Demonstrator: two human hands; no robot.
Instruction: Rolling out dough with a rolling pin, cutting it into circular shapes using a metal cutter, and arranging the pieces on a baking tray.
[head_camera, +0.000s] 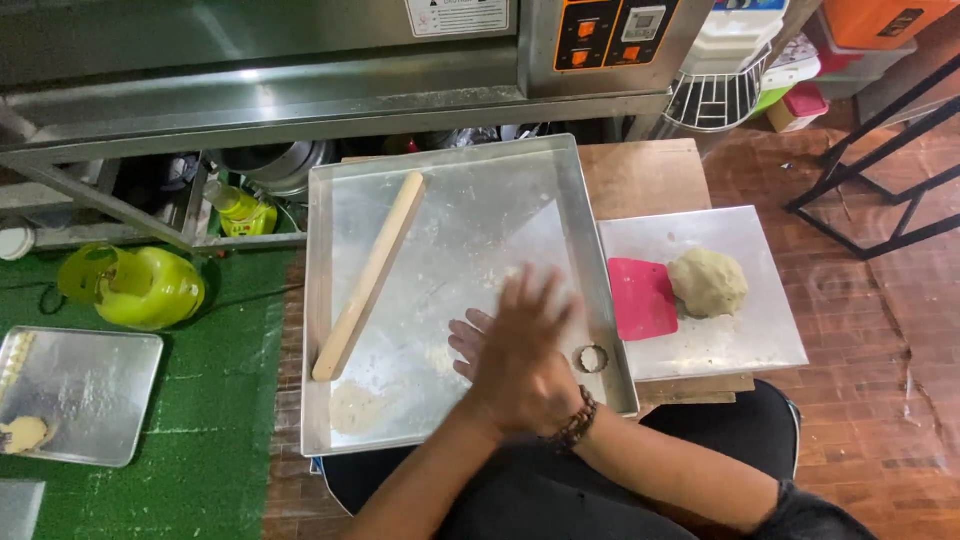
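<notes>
Hands pressed flat together, right hand (525, 350) over left hand (470, 340), fingers spread, above the tray (450, 200).

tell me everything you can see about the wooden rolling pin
The rolling pin is a plain, straight stick of pale wood with no handles, uniform in thickness. It lies flat and diagonal in the large metal tray, upper end toward the tray's far side, lower end near its left wall. Only the floury tray bottom touches it; both hands are off to its right.
</notes>
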